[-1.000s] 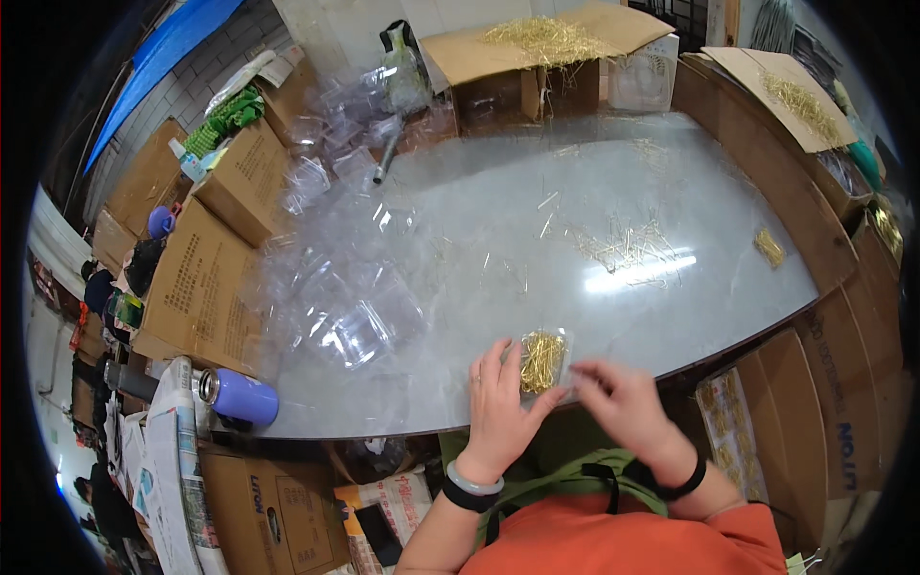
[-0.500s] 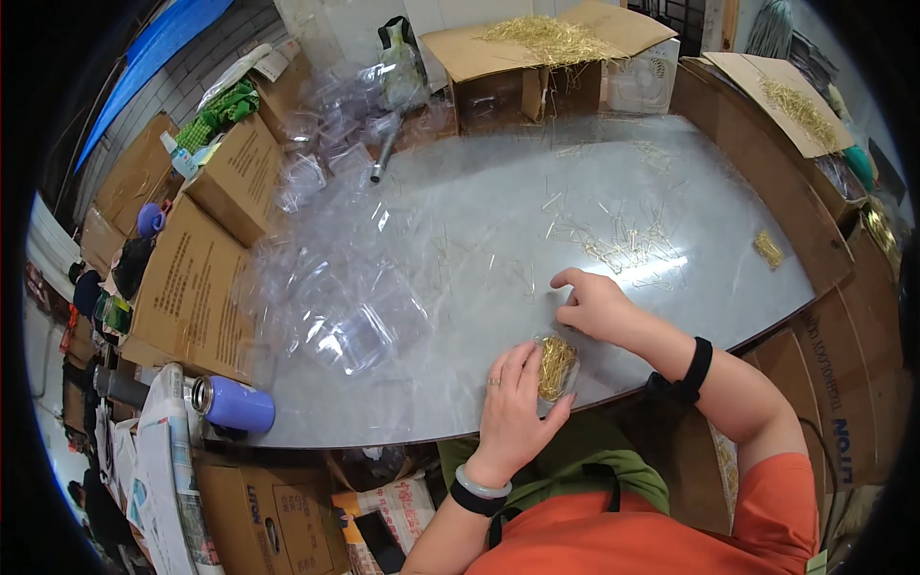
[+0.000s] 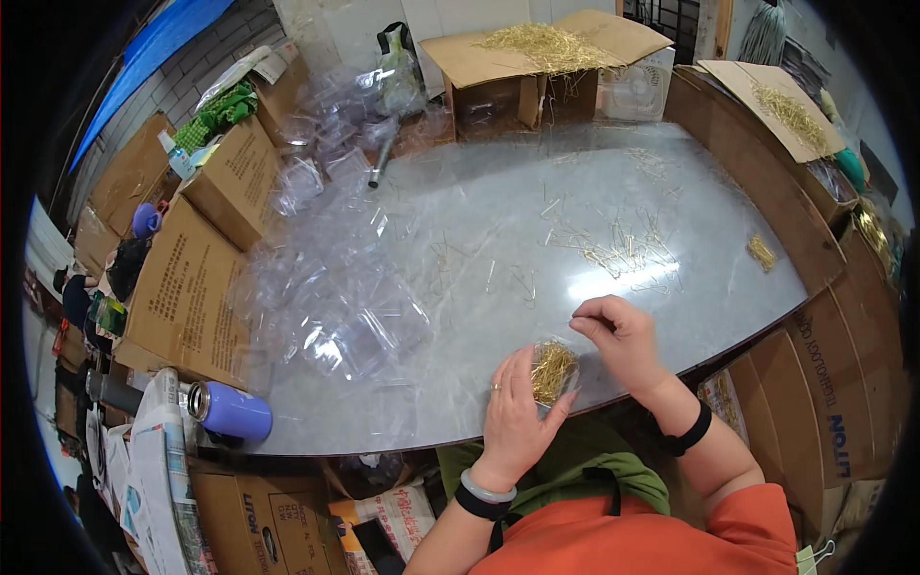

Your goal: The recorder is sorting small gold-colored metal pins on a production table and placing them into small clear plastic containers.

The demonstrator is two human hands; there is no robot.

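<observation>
At the near edge of the grey table (image 3: 460, 335), my left hand (image 3: 513, 422) curls round a small clear plastic box (image 3: 572, 376) packed with thin gold wire pieces (image 3: 551, 369). A ring and a pale bangle show on that hand and wrist. My right hand (image 3: 623, 340) hovers just to the right of the box and above it, thumb and forefinger pinched together. Whatever is between those fingertips is too small to make out. Beyond it, loose bent gold wires (image 3: 623, 251) lie scattered on the tabletop. A small gold bundle (image 3: 761, 253) rests near the right edge.
Clear plastic boxes (image 3: 355, 307) heap up on the table's left, with a dark metal tube (image 3: 383, 158) behind. A purple flask (image 3: 235, 412) stands at the near left corner. Cardboard boxes (image 3: 187, 297) line the left side; gold wire piles (image 3: 546, 46) lie on cardboard at the back.
My right hand has drawn back toward me and right, from over the table to beside the box, its fingers now pinched. My left hand stays round the box.
</observation>
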